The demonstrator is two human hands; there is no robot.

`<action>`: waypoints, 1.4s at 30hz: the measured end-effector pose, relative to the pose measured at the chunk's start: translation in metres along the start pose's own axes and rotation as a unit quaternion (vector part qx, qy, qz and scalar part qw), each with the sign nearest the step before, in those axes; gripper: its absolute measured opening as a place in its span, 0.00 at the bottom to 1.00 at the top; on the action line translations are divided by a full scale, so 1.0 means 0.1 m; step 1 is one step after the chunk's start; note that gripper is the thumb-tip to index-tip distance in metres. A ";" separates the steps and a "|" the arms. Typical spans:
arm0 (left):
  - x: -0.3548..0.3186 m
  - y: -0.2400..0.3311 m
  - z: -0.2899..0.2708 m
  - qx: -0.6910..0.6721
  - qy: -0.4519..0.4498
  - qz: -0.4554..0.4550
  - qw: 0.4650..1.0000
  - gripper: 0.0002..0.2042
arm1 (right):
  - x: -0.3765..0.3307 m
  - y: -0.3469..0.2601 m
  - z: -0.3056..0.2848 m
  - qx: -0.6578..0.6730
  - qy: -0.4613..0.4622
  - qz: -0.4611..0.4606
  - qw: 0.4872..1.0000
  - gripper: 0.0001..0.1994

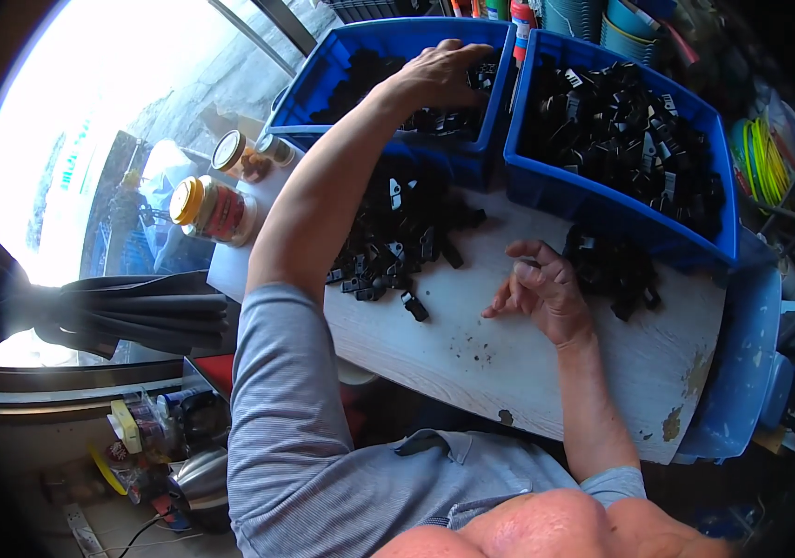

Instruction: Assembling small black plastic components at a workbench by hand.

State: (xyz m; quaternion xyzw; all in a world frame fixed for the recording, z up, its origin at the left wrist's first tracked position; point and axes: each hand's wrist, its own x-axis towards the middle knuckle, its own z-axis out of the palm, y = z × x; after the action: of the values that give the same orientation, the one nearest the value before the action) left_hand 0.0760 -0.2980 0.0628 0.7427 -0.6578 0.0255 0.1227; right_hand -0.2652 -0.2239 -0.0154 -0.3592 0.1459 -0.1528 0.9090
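My left hand (pixel 444 70) reaches far forward into the left blue bin (pixel 323 84), palm down, with its fingers bent onto the black plastic parts inside; whether it grips any is hidden. A loose heap of the same black parts (pixel 397 232) lies on the white table (pixel 509 363) under my left forearm. My right hand (pixel 546 290) rests on the table to the right of that heap, fingers loosely curled, and seems to pinch a small black part between thumb and forefinger. Just right of it sits a smaller pile of black parts (pixel 616 270).
A second blue bin (pixel 593 200), full of black parts, stands at the table's back right. Two jars with yellow and brown lids (pixel 211 209) stand at the table's left edge. A blue chair or tub (pixel 741 372) is on the right, with clutter on the floor at lower left.
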 end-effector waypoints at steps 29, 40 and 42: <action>0.34 0.10 0.13 0.072 -0.157 -0.179 0.969 0.40 | -0.01 0.01 0.02 -0.047 0.007 -0.018 0.999 0.21; 0.39 0.00 0.19 0.072 -0.209 -0.196 0.955 0.41 | -0.02 -0.02 0.05 -0.057 0.013 -0.019 0.998 0.21; 0.39 0.00 0.20 0.072 -0.199 -0.189 0.959 0.40 | -0.02 0.00 0.02 -0.036 0.008 -0.015 0.999 0.21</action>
State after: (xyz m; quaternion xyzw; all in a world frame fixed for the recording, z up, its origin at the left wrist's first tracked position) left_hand 0.0792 -0.3405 0.0515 0.8502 -0.5132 -0.0995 -0.0617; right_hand -0.2659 -0.2219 -0.0134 -0.3926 0.1526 -0.1642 0.8920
